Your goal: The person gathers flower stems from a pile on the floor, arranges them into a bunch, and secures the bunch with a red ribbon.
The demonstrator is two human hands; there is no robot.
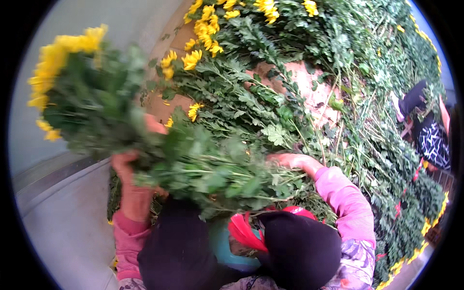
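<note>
Floor (185,36) is buried in cut greenery (401,63) at right — yellow chrysanthemum bunch (99,94) slants from upper-left blooms (50,65) to mid-frame stems (232,173). Left hand (124,162) grips it, nearer the blooms; right hand (294,160) by the stems — can't tell if it's holding.

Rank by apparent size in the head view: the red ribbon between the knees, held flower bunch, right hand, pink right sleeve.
1. Held flower bunch
2. Pink right sleeve
3. Right hand and red ribbon: too alike to rank
</note>
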